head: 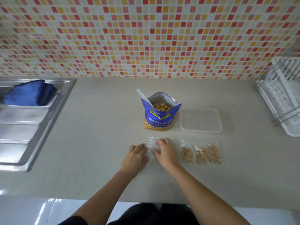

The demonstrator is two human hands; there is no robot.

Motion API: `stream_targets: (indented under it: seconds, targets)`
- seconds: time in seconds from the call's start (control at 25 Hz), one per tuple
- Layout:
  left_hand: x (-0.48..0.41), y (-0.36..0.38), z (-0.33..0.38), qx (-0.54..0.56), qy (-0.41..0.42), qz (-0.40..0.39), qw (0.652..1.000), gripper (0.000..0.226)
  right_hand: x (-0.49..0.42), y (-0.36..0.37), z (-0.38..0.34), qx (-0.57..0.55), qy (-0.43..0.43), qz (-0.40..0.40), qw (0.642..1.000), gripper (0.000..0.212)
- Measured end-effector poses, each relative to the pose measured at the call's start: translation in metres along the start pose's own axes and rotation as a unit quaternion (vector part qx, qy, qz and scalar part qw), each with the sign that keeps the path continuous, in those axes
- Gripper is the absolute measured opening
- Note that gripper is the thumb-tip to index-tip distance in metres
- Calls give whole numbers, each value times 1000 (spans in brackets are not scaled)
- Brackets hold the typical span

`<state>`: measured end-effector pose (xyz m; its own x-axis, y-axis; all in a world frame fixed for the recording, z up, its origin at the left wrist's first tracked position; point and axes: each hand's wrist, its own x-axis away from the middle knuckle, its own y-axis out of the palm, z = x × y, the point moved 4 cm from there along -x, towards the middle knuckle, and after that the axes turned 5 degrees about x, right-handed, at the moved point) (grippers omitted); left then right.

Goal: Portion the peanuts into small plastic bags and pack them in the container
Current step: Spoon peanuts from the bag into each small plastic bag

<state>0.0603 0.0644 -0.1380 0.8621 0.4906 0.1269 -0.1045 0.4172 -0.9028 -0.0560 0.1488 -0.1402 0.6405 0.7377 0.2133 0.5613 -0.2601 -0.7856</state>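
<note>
An open blue bag of salted peanuts stands on the counter with a white plastic spoon stuck in it. To its right lies a clear plastic container with its lid on. Three small clear bags filled with peanuts lie side by side in front of the container. Empty small plastic bags lie flat on the counter in front of the peanut bag. My left hand rests at their left edge. My right hand presses on them with bent fingers. Whether a bag is pinched is unclear.
A steel sink and drainboard fill the left side, with a folded blue cloth at the back. A white dish rack stands at the right. A tiled wall closes the back of the beige counter.
</note>
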Motion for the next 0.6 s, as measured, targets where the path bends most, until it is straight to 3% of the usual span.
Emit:
stream_targets:
  seconds: [0.12, 0.24, 0.36, 0.48, 0.6]
  targets:
    - [-4, 1, -2, 14, 3, -25, 1000, 37, -2, 3, 2, -18, 21, -4, 1000, 30]
    - [-9, -4, -3, 52, 5, -5, 999, 33, -4, 6, 0, -27, 29, -10, 999, 32]
    - [-11, -6, -2, 75, 7, 18, 997, 29, -4, 4, -2, -23, 27, -3, 999, 21]
    - [-11, -8, -8, 136, -21, 47, 989, 23, 1, 1, -4, -32, 5, 14, 999, 12]
    - [-12, -13, -10, 198, -47, 48, 978, 19, 7, 0, -8, -58, -26, 40, 997, 16]
